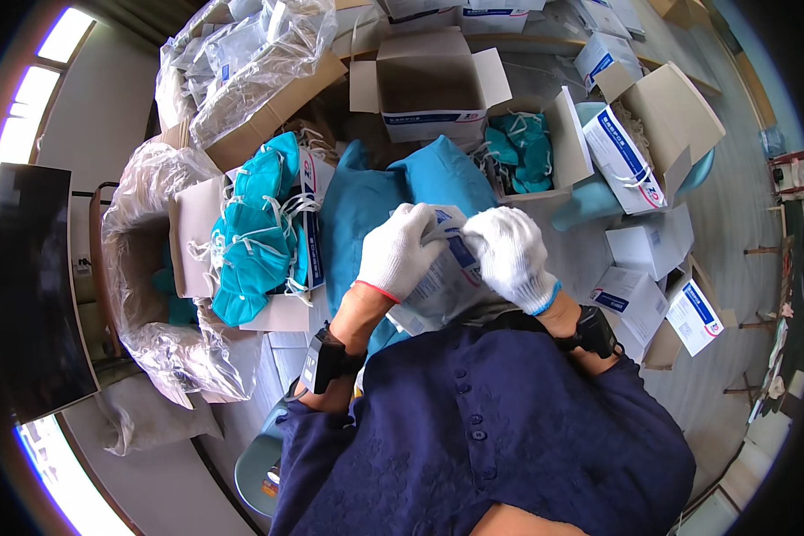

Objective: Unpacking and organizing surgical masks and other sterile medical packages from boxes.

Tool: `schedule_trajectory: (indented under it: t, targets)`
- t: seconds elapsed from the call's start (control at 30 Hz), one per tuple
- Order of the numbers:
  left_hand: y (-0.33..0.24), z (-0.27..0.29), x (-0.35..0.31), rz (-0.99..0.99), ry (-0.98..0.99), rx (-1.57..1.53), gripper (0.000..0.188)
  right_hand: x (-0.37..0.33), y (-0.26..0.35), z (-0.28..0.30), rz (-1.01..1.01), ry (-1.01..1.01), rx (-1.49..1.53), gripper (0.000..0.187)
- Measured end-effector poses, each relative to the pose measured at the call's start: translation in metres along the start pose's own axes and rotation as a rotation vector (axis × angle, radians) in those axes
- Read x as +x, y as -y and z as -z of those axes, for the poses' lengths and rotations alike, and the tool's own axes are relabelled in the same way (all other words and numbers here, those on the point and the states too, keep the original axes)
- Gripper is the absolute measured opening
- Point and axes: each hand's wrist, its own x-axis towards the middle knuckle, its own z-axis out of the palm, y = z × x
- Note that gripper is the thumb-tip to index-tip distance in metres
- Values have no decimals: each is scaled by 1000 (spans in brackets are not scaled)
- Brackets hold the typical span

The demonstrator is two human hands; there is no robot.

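Observation:
A clear plastic bag (445, 284) with a blue and white printed band lies in front of my torso, over teal cloth (357, 219) that covers my lap. My left hand (399, 250), in a white knit glove with a red cuff, pinches the bag's upper left edge. Across from it, my right hand (512, 255), gloved in white with a blue cuff, has its fingers curled at the bag's upper right edge. Its fingertips are partly hidden. Teal face masks (257, 241) with white straps are heaped over a carton just left of my left hand.
More teal masks (525, 147) fill a carton ahead to the right. An open carton (429, 85) stands straight ahead. Small white boxes (652, 241) lie at the right, near a tilted carton (661, 134). A plastic-lined box (138, 241) stands at the far left.

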Motion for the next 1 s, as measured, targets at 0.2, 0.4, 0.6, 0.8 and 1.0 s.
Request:
schedule_trajectory:
  t: [0.2, 0.4, 0.6, 0.8, 1.0]
  targets:
    - [1, -1, -4, 12, -141, -185, 21, 3, -4, -7, 4, 9, 16, 19]
    - [16, 4, -1, -57, 72, -105, 16, 5, 3, -9, -156, 50, 242, 17]
    - [17, 0, 5, -70, 200, -31, 17, 11, 1, -11, -202, 133, 269, 9]
    - [6, -4, 4, -275, -249, 192, 3, 44, 9, -24, -432, 52, 276, 17]
    - [-15, 23, -12, -473, -375, 273, 16, 50, -15, -63, -581, 114, 145, 30]
